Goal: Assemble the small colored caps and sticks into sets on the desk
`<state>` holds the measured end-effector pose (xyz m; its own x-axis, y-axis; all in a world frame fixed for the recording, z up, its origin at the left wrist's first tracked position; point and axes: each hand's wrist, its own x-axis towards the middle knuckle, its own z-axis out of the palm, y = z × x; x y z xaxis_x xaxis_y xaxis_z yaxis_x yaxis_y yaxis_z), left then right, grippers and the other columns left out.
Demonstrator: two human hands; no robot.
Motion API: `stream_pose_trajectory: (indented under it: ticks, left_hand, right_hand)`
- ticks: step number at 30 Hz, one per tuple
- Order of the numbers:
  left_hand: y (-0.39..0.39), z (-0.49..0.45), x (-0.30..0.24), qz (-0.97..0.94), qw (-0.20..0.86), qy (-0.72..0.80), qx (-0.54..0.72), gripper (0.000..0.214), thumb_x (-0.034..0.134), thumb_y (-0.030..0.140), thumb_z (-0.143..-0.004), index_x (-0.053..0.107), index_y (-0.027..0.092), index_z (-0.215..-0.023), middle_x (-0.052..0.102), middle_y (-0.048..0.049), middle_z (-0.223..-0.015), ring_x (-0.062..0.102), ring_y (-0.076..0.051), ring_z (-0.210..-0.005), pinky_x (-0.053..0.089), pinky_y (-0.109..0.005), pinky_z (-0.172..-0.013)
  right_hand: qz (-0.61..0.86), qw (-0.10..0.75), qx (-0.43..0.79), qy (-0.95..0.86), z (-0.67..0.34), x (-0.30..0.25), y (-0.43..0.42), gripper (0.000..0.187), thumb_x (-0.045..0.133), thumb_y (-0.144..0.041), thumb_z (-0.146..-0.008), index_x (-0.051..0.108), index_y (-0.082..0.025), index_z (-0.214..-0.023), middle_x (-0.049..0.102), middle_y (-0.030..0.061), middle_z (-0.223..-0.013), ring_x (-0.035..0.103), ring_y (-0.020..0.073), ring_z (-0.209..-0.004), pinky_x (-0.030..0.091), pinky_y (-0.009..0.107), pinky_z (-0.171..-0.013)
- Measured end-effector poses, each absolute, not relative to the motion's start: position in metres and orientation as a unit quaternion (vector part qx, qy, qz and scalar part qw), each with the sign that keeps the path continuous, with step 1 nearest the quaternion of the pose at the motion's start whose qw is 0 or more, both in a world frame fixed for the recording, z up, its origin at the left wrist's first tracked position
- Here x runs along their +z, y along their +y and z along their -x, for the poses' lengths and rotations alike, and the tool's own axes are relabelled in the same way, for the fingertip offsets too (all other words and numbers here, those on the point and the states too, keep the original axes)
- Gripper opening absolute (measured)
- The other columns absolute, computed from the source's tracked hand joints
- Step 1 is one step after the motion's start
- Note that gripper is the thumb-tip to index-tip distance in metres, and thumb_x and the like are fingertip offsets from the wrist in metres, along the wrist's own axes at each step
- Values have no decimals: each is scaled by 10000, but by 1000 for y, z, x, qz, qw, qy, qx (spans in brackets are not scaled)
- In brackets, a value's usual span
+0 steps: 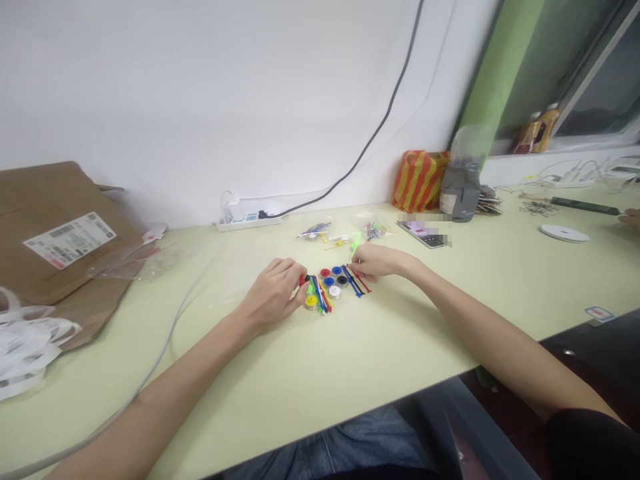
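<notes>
Pinching narrow: left hand (273, 295) on red piece (302, 281), probably; right hand (379, 261) on green plastic strip (355, 244). Round coloured caps (330, 283) between hands; slip could scatter them across desk (350, 373).

phone (424, 234): blurred | bagged parts (374, 230): too small to tell | co-worker's hand (631, 218): cut off by right edge

Six round coloured caps (335, 291) and roughly eight thin plastic strips (353, 281) lie there.
</notes>
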<state>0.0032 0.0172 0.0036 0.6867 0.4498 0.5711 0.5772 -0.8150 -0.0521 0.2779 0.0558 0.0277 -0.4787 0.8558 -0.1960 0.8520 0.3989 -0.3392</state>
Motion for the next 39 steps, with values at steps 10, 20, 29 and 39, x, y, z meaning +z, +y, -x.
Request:
stream_pose_trajectory:
  ticks: [10, 20, 29, 39]
  left_hand:
    - [19, -4, 1, 904, 146, -260, -306, 17, 492, 209, -934, 503, 201, -942, 628, -37, -806, 576, -190, -776, 484, -339, -763]
    - [18, -4, -2, 896, 123, -284, -319, 105, 508, 303, -977, 490, 202, -1002, 645, -21, -816, 609, -189, -781, 495, -334, -747]
    - [17, -6, -4, 909, 107, -267, -303, 386, 494, 274, -983, 367, 207, -1342, 682, -80, -1086, 649, -219, -941, 510, -391, -862]
    - [22, 1, -2, 897, 85, -327, -285, 517, 443, 265, -999, 270, 215, -1484, 642, -71, -1080, 608, -225, -995, 454, -435, -959]
  right_hand:
    - [495, 95, 178, -845, -278, 29, 56, 379, 497, -266, -922, 612, -142, -582, 650, 52, -555, 507, 124, -504, 370, 258, -582]
    - [272, 336, 360, -827, -230, 28, 17, 225, 622, -327, -906, 737, -138, -944, 742, 59, -875, 644, 148, -762, 467, 250, -690]
    - [265, 376, 395, -795, -220, 17, 17, 189, 632, -304, -896, 699, -129, -874, 678, 17, -752, 577, 108, -656, 415, 218, -606]
    - [402, 279, 5, -872, -262, 35, 40, 134, 570, -159, -907, 703, -167, -917, 705, 52, -892, 589, 149, -764, 322, 260, -641]
